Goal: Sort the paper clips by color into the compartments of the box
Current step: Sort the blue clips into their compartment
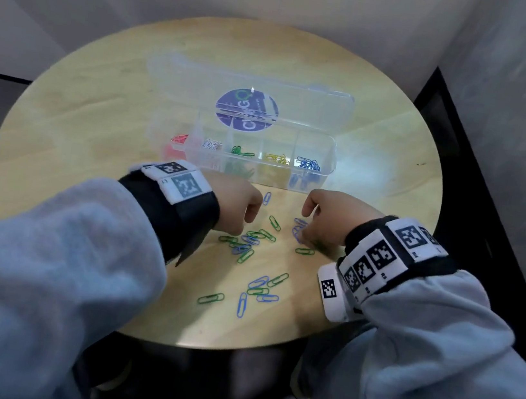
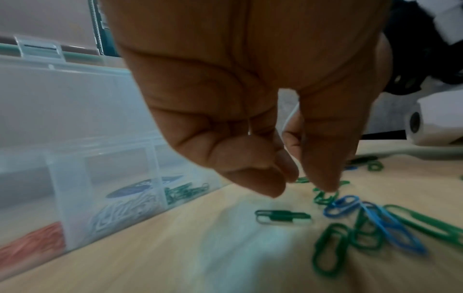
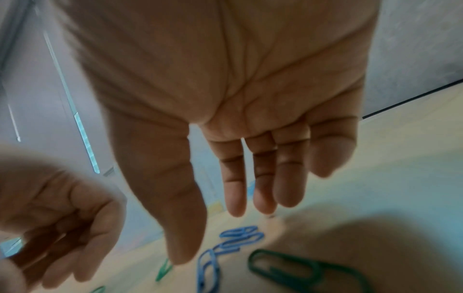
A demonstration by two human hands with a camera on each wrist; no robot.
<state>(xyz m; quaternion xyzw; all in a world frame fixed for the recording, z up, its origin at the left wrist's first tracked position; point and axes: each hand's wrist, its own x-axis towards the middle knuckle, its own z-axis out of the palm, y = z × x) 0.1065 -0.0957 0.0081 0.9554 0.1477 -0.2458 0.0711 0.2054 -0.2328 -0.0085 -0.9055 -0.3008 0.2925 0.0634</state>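
A clear compartment box (image 1: 331, 161) stands open on the round table and holds red, white, green, yellow and blue clips, one color per section. Loose green and blue paper clips (image 1: 246, 242) lie in front of it. My left hand (image 1: 246, 220) (image 2: 305, 184) hangs over them with curled fingers. Its thumb tip touches a green clip (image 2: 325, 197), and a thin white wire, seemingly a clip (image 2: 290, 119), is pinched between thumb and fingers. My right hand (image 1: 304, 235) (image 3: 210, 234) points straight, relaxed fingers down at several blue clips (image 3: 240, 237) and holds nothing.
The box lid (image 1: 253, 91) lies flat behind the box. More green and blue clips (image 1: 262, 289) are scattered nearer the table's front edge. Bare wood (image 1: 98, 108) spreads left of the box. A grey wall and a dark strip border the right side.
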